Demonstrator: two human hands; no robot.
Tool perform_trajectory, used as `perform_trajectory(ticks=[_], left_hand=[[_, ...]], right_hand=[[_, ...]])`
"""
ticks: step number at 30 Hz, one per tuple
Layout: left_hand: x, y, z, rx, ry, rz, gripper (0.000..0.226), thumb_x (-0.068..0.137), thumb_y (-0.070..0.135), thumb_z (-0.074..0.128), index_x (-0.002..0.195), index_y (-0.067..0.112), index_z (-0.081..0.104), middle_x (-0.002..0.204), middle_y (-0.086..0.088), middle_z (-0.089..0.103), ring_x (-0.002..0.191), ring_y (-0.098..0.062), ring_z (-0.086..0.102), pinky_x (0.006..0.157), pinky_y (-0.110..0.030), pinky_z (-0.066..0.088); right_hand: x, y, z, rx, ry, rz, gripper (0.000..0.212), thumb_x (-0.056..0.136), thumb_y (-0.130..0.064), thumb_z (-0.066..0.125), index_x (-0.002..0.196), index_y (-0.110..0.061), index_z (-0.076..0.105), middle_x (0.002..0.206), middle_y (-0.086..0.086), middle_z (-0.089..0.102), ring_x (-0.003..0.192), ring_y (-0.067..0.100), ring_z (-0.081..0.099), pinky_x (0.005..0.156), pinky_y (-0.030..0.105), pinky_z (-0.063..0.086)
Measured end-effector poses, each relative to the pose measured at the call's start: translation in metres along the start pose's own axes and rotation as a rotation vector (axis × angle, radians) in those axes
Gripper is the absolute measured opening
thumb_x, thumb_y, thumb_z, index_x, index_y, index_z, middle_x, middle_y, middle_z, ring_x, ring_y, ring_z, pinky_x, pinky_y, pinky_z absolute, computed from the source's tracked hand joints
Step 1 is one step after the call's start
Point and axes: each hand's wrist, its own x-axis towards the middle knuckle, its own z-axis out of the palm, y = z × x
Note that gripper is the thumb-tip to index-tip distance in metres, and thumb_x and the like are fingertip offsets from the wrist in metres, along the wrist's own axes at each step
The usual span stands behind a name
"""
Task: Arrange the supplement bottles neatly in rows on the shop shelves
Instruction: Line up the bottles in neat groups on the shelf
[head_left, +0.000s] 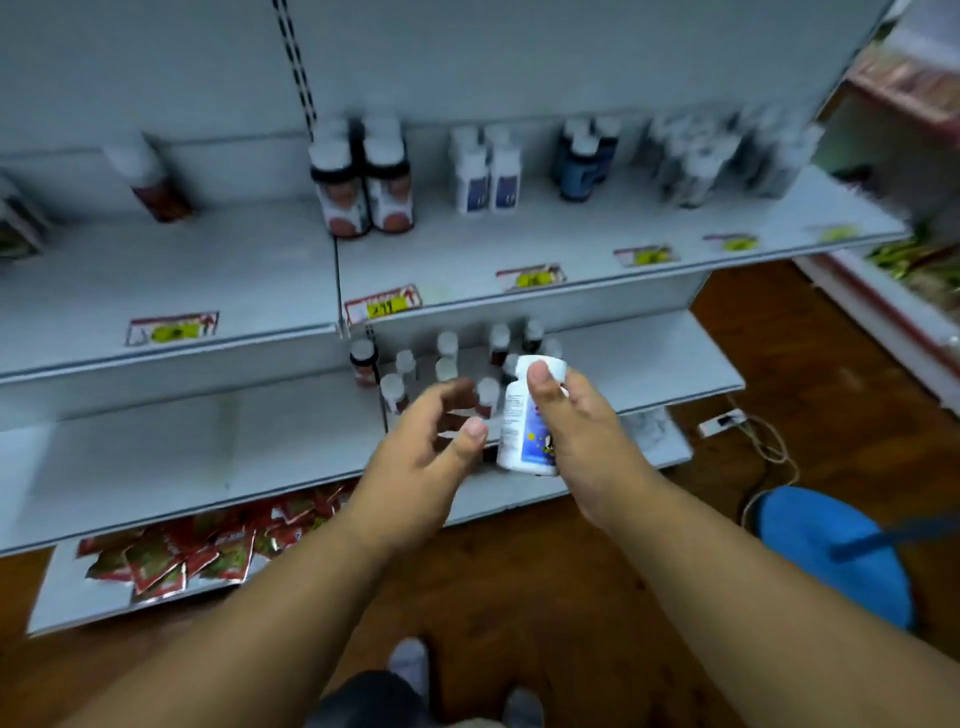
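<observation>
The right hand (566, 415) grips a white supplement bottle (527, 415) upright, thumb pressed on its front near the cap, fingers wrapped behind. The left hand (431, 447) holds nothing, its fingers loosely spread and relaxed just beside the bottle at its 9 o'clock. The bottle hangs in the air in front of the middle shelf (649, 358), just below centre of view. Behind it, at its 12 o'clock, a loose cluster of small bottles (447, 358) stands unevenly on that shelf. On the upper shelf (571, 244), toward 1 o'clock, tidy rows include matching white bottles (488, 176).

Likely risk: reaching past the crowded small bottles could knock them over, since they stand close and out of line. The one-handed hold high on the bottle might also slip if it is tilted.

Both forearms reach forward and slightly inward from the bottom corners, wrists nearly level, the hands close together but not touching
</observation>
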Motion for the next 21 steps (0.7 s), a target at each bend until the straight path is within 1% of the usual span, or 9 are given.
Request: perform_trajectory(ticks=[3,6,8,10,13,15,17,19,21], left_hand=[[0.010,0.027,-0.006,-0.048,-0.050,0.037,0.050,0.090,0.056,0.052,0.134,0.034,0.048,0.126,0.018,0.058,0.112,0.008,0.055,0.089,-0.019,0.049],[0.031,0.044,-0.017,-0.019,-0.078,0.090,0.059,0.082,0.062,0.053,0.134,0.033,0.049,0.126,0.016,0.060,0.116,-0.003,0.058,0.095,-0.025,0.048],[0.049,0.051,-0.025,0.007,-0.099,0.119,0.056,0.086,0.060,0.054,0.132,0.030,0.049,0.125,0.015,0.060,0.111,-0.003,0.060,0.088,-0.020,0.051],[0.066,0.055,-0.029,0.007,-0.094,0.130,0.040,0.094,0.047,0.054,0.129,0.031,0.048,0.124,0.015,0.057,0.104,0.008,0.058,0.075,-0.010,0.049],[0.091,0.055,-0.026,0.032,-0.071,0.125,0.035,0.097,0.029,0.051,0.132,0.032,0.045,0.121,0.019,0.054,0.096,0.021,0.052,0.066,-0.004,0.045],[0.111,0.053,-0.020,0.017,-0.051,0.105,0.032,0.095,0.032,0.052,0.127,0.037,0.049,0.119,0.018,0.058,0.097,0.017,0.055,0.067,-0.006,0.047],[0.138,0.050,-0.013,-0.004,-0.020,0.089,0.039,0.090,0.042,0.051,0.128,0.036,0.050,0.121,0.016,0.060,0.099,0.013,0.057,0.072,-0.006,0.046],[0.169,0.046,-0.008,0.042,0.023,0.064,0.050,0.088,0.049,0.049,0.135,0.034,0.047,0.127,0.017,0.057,0.100,0.015,0.055,0.073,-0.003,0.044],[0.199,0.040,-0.006,0.104,0.076,0.002,0.051,0.090,0.051,0.051,0.139,0.037,0.042,0.130,0.019,0.052,0.104,0.012,0.053,0.069,-0.005,0.046]], right_hand=[[-0.003,-0.037,-0.004,0.009,0.045,-0.078,0.048,0.070,-0.062,0.058,0.100,-0.024,0.063,0.083,-0.007,0.072,0.080,0.010,0.070,0.074,0.033,0.059],[0.005,-0.058,-0.005,-0.001,0.056,-0.153,0.043,0.073,-0.057,0.060,0.100,-0.023,0.063,0.083,-0.005,0.070,0.078,0.010,0.069,0.071,0.031,0.058],[0.013,-0.070,-0.006,0.009,0.064,-0.193,0.040,0.074,-0.053,0.062,0.101,-0.024,0.063,0.087,-0.004,0.071,0.081,0.008,0.069,0.069,0.025,0.056],[0.026,-0.079,-0.010,0.019,0.090,-0.211,0.038,0.073,-0.052,0.064,0.100,-0.025,0.065,0.094,0.002,0.072,0.088,0.013,0.070,0.074,0.029,0.058],[0.053,-0.090,-0.018,0.047,0.122,-0.226,0.027,0.084,-0.036,0.067,0.100,-0.015,0.064,0.091,0.005,0.072,0.087,0.016,0.069,0.079,0.034,0.058],[0.080,-0.096,-0.026,0.028,0.127,-0.235,0.021,0.088,-0.027,0.066,0.100,-0.010,0.063,0.083,0.000,0.072,0.080,0.013,0.069,0.072,0.027,0.058],[0.114,-0.098,-0.036,-0.062,0.142,-0.252,0.019,0.086,-0.031,0.071,0.094,-0.015,0.064,0.082,0.001,0.070,0.079,0.015,0.068,0.069,0.028,0.057],[0.153,-0.101,-0.047,-0.155,0.131,-0.256,0.022,0.081,-0.039,0.074,0.091,-0.022,0.065,0.085,-0.001,0.070,0.084,0.018,0.068,0.076,0.036,0.058],[0.193,-0.104,-0.055,-0.215,0.062,-0.246,0.024,0.079,-0.042,0.076,0.094,-0.025,0.065,0.090,-0.004,0.070,0.089,0.016,0.069,0.083,0.041,0.058]])
